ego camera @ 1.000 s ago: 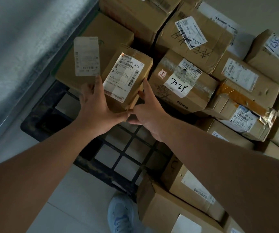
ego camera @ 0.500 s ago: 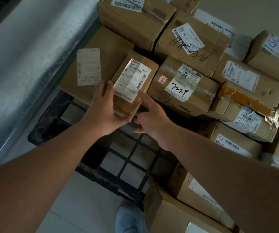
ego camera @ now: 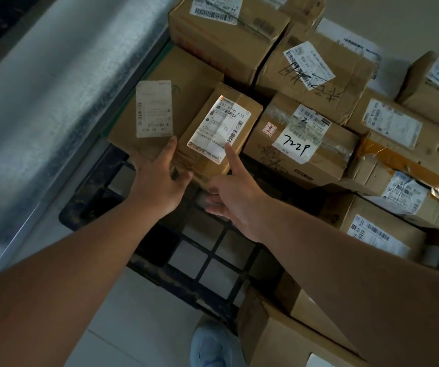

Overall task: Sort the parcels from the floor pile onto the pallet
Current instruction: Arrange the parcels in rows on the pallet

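Head view: left hand (ego camera: 157, 186) fingers straight, flat against the near left edge of a small brown parcel (ego camera: 221, 133); right hand (ego camera: 235, 200) forefinger extended onto its white barcode label, other fingers loosely spread. Parcel lies tilted on a black grid pallet (ego camera: 199, 260), wedged among taped cardboard boxes. Galvanised metal sheet (ego camera: 54, 88) at left; pale tiled floor (ego camera: 139, 332) below.

Bare forearms; seemingly pale-blue shoe (ego camera: 210, 345)
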The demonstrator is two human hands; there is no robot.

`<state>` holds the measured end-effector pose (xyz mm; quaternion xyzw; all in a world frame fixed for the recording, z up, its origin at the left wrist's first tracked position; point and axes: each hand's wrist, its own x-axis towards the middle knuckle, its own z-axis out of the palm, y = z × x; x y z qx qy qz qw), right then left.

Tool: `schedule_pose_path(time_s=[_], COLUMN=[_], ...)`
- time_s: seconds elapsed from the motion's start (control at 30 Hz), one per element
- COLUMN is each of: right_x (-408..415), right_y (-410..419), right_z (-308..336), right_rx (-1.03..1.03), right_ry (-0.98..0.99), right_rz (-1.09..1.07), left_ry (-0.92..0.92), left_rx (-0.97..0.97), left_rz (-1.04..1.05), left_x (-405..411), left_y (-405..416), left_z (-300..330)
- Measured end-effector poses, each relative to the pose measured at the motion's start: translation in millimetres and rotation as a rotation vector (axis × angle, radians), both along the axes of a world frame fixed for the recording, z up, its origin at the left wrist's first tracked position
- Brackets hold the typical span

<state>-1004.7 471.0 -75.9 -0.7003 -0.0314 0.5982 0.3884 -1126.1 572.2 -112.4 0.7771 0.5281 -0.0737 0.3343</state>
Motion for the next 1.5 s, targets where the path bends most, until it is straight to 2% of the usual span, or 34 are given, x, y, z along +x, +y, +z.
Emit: schedule_pose_path(time_s=[0.23, 0.33, 0.4, 0.47, 0.53, 0.6, 0.67, 1.03, 1.23, 1.37, 1.43, 1.5], right_x=[-6.5, -8.5, -7.7, -4.6, 0.8, 4.4, 3.3, -0.4, 5.0, 8.0, 11.3, 14.5], right_y=[5.9, 5.7, 3.9, 3.6, 5.7, 8.8, 10.8, 0.6, 9.4, 9.5, 10.1, 11.2], right_z=[1.8, -3.9, -5.4, -4.7, -5.7, -7.3, -7.6, -2.3, -8.5, -7.8, -4.1, -0.7], right_rx=[0.033, 0.057, 0.018, -0.02, -0.006, 0.042, 0.056, 0.149, 0.127, 0.115, 0.114, 0.103], right_ry=[-0.049, -0.172, -0.244, -0.298, -0.315, -0.293, -0.266, -0.249, -0.346, -0.386, -0.387, -0.391], right_rz=[-0.053, 0.03, 0.044, 0.019, -0.007, -0.054, -0.11, -0.156, -0.125, -0.053, -0.026, 0.003], left_ry=[0.129, 0.2, 0.057, -0.14, -0.238, -0.289, -0.338, -0.473, -0.363, -0.153, 0.001, 0.13], left_rx=[0.017, 0.191, 0.219, 0.087, -0.07, -0.197, -0.237, -0.194, -0.138, 0.185, 0.216, 0.144], left_rz=[-0.09, -0.176, -0.233, -0.199, -0.102, -0.001, 0.046, 0.106, -0.054, -0.212, -0.168, -0.074], left_x=[6.6, 8.3, 11.1, 15.2, 19.2, 21.0, 20.8, 23.8, 45.5, 50.0, 49.1, 44.1], left_y=[11.7, 14.9, 18.7, 22.3, 24.1, 25.3, 26.4, 22.2, 22.8, 17.2, 15.4, 15.4], left_z=[-0.4, 4.7, 9.1, 10.7, 9.7, 8.2, 7.7, 14.1, 13.2, 13.3, 12.6, 10.6])
